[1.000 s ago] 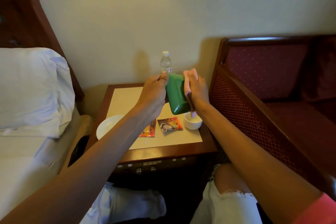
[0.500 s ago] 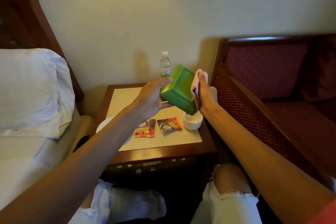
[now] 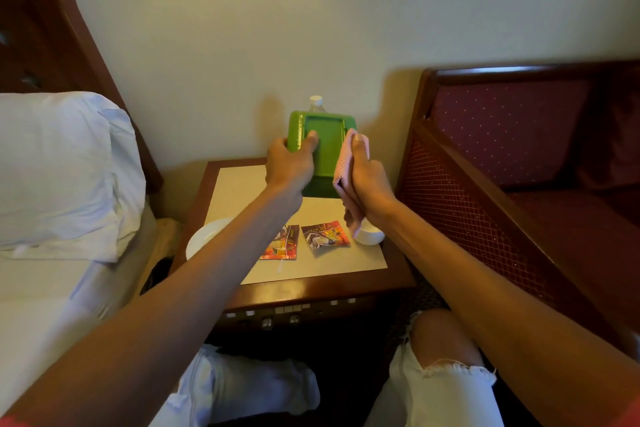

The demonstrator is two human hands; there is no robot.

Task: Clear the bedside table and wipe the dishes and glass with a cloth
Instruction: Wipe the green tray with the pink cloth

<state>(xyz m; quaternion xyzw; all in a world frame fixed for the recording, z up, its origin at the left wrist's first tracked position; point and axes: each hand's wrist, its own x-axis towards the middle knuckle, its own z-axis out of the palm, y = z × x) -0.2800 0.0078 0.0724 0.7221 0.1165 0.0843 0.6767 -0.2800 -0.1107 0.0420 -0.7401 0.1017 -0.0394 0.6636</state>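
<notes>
My left hand grips the left edge of a green rectangular tray, held upright above the bedside table with its inner face toward me. My right hand holds a pink cloth against the tray's right edge. On the table's pale mat lie a white plate at the left, two red snack packets in the middle and a small white bowl at the right, partly hidden by the cloth. A water bottle stands behind the tray, only its cap showing.
The bed with a white pillow borders the table on the left. A wooden sofa with red upholstery stands close on the right. The wall is right behind the table. My knees are below the table's front edge.
The tray has been turned from a tilted, underside-out position to upright with its inner face toward me. Both hands shifted with it, the cloth moving to the tray's right edge.
</notes>
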